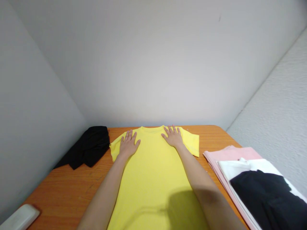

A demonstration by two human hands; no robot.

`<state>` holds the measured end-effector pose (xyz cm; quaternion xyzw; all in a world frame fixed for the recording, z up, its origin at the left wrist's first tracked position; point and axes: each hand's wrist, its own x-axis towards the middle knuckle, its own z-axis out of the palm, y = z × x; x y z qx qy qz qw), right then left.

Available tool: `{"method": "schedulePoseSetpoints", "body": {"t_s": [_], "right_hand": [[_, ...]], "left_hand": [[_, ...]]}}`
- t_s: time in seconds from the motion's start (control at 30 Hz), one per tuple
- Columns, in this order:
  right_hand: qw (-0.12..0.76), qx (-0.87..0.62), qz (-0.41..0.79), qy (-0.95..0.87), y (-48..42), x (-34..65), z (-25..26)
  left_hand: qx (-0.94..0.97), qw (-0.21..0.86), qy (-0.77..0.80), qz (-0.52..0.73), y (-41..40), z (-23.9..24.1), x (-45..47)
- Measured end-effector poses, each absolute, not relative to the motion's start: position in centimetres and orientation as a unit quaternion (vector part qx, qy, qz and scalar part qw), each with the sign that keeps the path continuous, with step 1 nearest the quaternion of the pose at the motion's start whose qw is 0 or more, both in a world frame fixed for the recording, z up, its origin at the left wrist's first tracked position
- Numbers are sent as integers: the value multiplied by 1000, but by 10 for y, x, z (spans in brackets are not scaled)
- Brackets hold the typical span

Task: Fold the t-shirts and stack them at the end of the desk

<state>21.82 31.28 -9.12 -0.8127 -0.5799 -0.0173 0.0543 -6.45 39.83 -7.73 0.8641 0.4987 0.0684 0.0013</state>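
Note:
A yellow T-shirt [153, 166] lies spread flat on the wooden table, its neckline toward the far wall and its sleeves out to both sides. My left hand [129, 145] rests palm down near the left shoulder, fingers spread. On the right shoulder, close to the collar, my right hand [173, 136] also lies flat with its fingers apart. Both forearms reach over the shirt from below. The shirt's hem runs out of view at the bottom, and a shadow falls on its lower part.
A crumpled black cloth [90, 147] lies at the table's back left. Folded pink cloth [236, 153], white cloth [230, 168] and black cloth [263, 191] are stacked at right. A white object [21, 217] sits at the front left of the wooden table [64, 191]. Walls enclose the far side.

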Motion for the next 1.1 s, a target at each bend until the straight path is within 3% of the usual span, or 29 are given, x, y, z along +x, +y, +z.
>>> {"method": "schedulePoseSetpoints", "body": {"t_s": [0.3, 0.43, 0.57, 0.8, 1.1], "right_hand": [[102, -783, -55, -612, 289, 196, -54], [118, -771, -26, -625, 256, 161, -42], [129, -758, 19, -639, 210, 125, -46], [117, -755, 52, -643, 150, 95, -55], [92, -759, 59, -642, 129, 96, -62]], "left_hand": [[863, -48, 495, 91, 386, -67, -61], [882, -89, 441, 137, 362, -45, -58], [903, -58, 407, 125, 319, -34, -57], [917, -7, 397, 38, 244, -50, -89], [901, -8, 433, 17, 235, -70, -106]]}}
